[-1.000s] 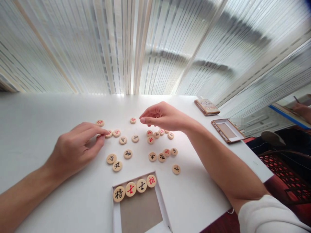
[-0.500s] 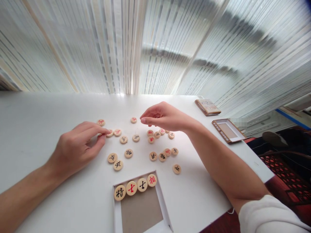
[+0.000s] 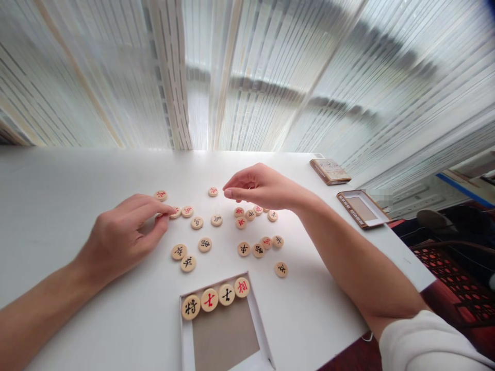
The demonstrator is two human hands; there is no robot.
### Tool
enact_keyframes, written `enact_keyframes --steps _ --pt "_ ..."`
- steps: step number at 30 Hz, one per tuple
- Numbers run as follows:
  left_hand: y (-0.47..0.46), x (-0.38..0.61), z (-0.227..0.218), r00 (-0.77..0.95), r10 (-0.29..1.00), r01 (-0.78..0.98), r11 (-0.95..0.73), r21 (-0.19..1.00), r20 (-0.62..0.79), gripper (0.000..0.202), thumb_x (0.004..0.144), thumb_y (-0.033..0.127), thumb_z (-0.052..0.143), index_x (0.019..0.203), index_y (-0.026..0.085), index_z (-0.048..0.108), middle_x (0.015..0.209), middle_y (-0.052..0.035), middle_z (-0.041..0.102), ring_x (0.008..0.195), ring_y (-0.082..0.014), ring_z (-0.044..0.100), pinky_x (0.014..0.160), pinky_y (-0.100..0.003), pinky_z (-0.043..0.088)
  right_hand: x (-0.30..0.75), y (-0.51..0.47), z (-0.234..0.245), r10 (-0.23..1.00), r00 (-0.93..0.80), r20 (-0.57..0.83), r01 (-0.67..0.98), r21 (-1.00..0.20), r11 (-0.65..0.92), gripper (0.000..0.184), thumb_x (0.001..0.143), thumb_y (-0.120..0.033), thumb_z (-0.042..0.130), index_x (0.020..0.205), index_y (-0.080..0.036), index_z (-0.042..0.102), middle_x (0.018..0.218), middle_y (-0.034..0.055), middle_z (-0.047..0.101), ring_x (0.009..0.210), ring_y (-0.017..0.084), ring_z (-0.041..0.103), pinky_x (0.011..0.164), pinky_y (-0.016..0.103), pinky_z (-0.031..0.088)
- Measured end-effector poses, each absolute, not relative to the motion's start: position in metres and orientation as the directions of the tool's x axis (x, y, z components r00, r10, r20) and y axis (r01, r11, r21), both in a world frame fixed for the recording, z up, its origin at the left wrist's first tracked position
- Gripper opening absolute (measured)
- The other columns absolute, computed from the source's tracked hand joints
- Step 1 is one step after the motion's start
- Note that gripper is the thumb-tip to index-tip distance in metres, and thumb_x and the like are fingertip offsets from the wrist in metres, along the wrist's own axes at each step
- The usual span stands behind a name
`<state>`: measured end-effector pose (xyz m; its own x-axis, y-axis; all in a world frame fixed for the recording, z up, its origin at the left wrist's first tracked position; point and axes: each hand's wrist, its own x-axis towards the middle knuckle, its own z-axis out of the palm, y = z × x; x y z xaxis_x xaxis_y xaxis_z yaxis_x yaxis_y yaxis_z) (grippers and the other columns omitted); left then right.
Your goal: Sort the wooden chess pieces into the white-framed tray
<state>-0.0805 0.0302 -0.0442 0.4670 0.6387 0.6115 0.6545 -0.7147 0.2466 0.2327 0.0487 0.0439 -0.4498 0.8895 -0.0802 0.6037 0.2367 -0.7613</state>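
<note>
My left hand [image 3: 129,226] reaches over the white table, its index finger stretched out and its tip on a red-marked Chinese chess piece [image 3: 176,212]. The thumb stays apart from that piece. My right hand [image 3: 263,185] hovers with curled fingers, thumb and index tips drawn close together. Whether anything is between them is hidden. Just left of those tips lies a red-marked piece [image 3: 213,191]. Below the right hand are several pieces, among them a red one [image 3: 241,222]. Black-marked pieces [image 3: 197,222] lie between the hands.
An open box tray [image 3: 226,342] near me holds a row of pieces along its far edge, including a black one [image 3: 191,307]. A small closed box [image 3: 330,171] and an open box part [image 3: 362,208] sit at the right. Striped blinds [image 3: 270,77] hang behind the table.
Both hands and the pieces stay essentially where they were. The blinds behind the table have shifted slightly.
</note>
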Motion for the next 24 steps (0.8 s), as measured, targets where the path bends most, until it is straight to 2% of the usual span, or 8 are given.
enact_keyframes --steps 9,17,21,24 --pt "0.031 -0.080 -0.045 0.472 0.637 0.649 -0.719 0.249 0.609 0.015 0.098 0.015 0.062 0.102 0.019 0.076 0.102 -0.0054 0.078 0.095 -0.0207 0.075 0.086 -0.033 0.061 0.233 0.049 0.045 0.891 -0.444 -0.091 0.610 -0.760 0.226 0.040 0.093 -0.053 0.073 0.105 -0.015 0.083 0.091 0.0087 0.079 0.081 0.017 0.071 0.058 0.024 0.050" --pt "0.032 -0.083 -0.046 0.468 0.652 0.650 -0.711 0.269 0.597 0.016 0.097 0.016 0.062 0.103 0.021 0.076 0.103 -0.0039 0.078 0.095 -0.0200 0.075 0.080 -0.030 0.061 0.233 0.050 0.044 0.892 -0.444 -0.088 0.615 -0.754 0.232 0.037 0.095 -0.050 0.072 0.105 -0.016 0.083 0.093 0.0096 0.080 0.081 0.018 0.072 0.058 0.024 0.051" --pt "0.030 -0.084 -0.047 0.478 0.635 0.633 -0.728 0.263 0.607 0.015 0.096 0.013 0.063 0.102 0.019 0.076 0.102 -0.0049 0.078 0.097 -0.0207 0.075 0.088 -0.032 0.061 0.241 0.054 0.045 0.924 -0.381 -0.043 0.670 -0.701 0.244 0.030 0.095 -0.044 0.071 0.103 -0.016 0.082 0.092 0.0084 0.080 0.079 0.017 0.072 0.062 0.026 0.054" --pt "0.030 -0.082 -0.046 0.480 0.632 0.629 -0.732 0.264 0.609 0.016 0.096 0.012 0.062 0.100 0.018 0.077 0.101 -0.0058 0.078 0.096 -0.0207 0.075 0.089 -0.032 0.061 0.252 0.061 0.044 0.959 -0.284 -0.019 0.735 -0.646 0.205 0.028 0.094 -0.041 0.071 0.099 -0.016 0.082 0.092 0.0089 0.080 0.081 0.018 0.072 0.066 0.028 0.054"
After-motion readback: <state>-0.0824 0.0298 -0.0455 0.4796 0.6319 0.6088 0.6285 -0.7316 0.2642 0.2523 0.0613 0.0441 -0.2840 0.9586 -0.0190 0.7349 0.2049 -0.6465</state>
